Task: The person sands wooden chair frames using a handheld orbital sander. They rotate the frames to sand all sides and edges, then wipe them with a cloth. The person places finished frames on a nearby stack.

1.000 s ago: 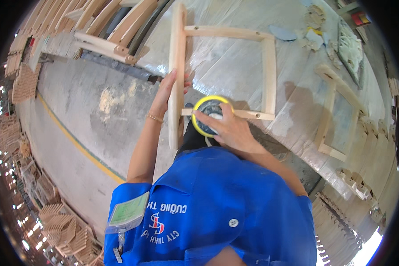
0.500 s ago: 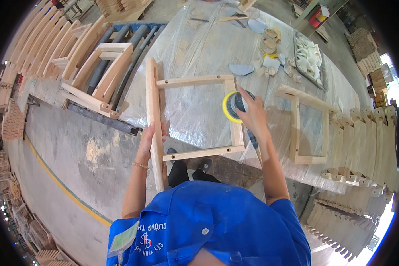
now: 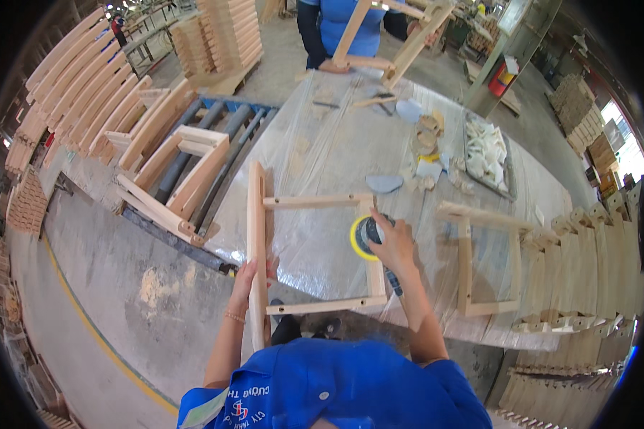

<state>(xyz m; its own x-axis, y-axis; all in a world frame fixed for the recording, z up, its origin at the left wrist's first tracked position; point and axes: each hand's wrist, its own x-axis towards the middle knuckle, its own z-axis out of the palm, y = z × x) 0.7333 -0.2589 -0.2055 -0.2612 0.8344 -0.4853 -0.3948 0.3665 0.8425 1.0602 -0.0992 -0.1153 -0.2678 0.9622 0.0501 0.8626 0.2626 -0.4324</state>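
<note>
A pale wooden chair-like frame (image 3: 325, 306) rests partly on the plastic-covered table, its near end reaching past the table edge toward my body. My left hand (image 3: 246, 283) is closed around its long left rail, with fingers partly hidden behind the wood. In my right hand (image 3: 398, 248) is a round orbital sander (image 3: 371, 230) with a dark body and yellow pad edge. The sander lies against the frame's right rail, just below the far corner. Its hose (image 3: 393, 282) hangs down beside that rail. Small dark holes dot the two crosspieces.
A second frame (image 3: 465, 272) stands on the right, beside a row of wooden parts (image 3: 587, 264). On the left, frames lie on a roller conveyor (image 3: 240, 118). Sanding scraps (image 3: 428, 136) and a tray (image 3: 510, 182) of white pieces sit farther back. Across the table, a co-worker (image 3: 350, 28) holds another frame.
The view has tilted upward, so the table sits lower in the picture and the co-worker with a frame has come into sight. Both hands keep their holds; the sander stays on the right rail.
</note>
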